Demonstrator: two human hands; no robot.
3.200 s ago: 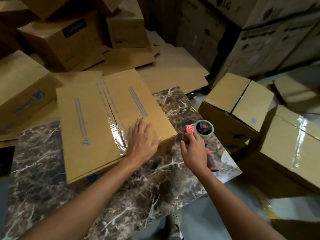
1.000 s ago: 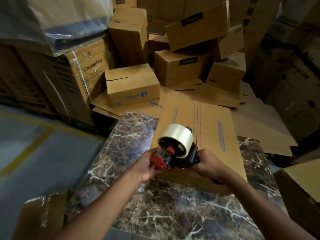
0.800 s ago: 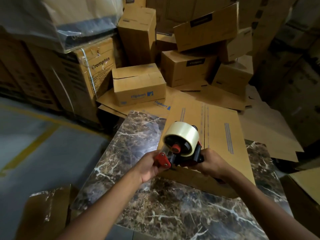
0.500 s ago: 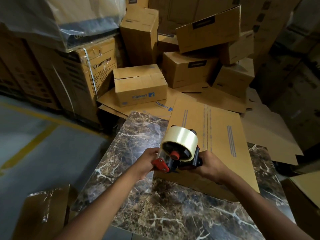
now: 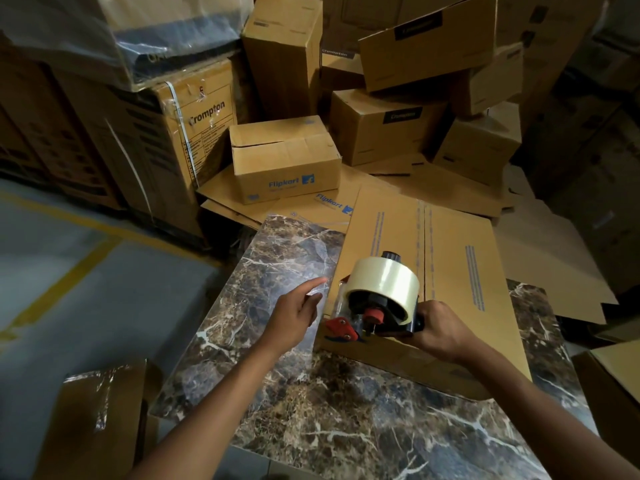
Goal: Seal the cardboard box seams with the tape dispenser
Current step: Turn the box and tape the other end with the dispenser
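A flat brown cardboard box (image 5: 450, 271) lies on the dark marble table (image 5: 346, 410), its centre seam running away from me. My right hand (image 5: 440, 330) grips the handle of the red and black tape dispenser (image 5: 377, 306), which carries a roll of clear tape and hovers over the box's near left corner. My left hand (image 5: 294, 313) is off the dispenser, fingers apart, stretched out just left of the box's left edge above the table.
Stacked and tumbled cardboard boxes (image 5: 284, 157) and flattened cartons fill the floor behind the table. A taped box (image 5: 93, 420) sits at the lower left, another box (image 5: 613, 382) at the right edge. Grey floor with a yellow line (image 5: 62, 282) lies to the left.
My left hand has let go of the dispenser's front and moved out to the left, fingers spread. My right hand still holds the dispenser over the box's near corner.
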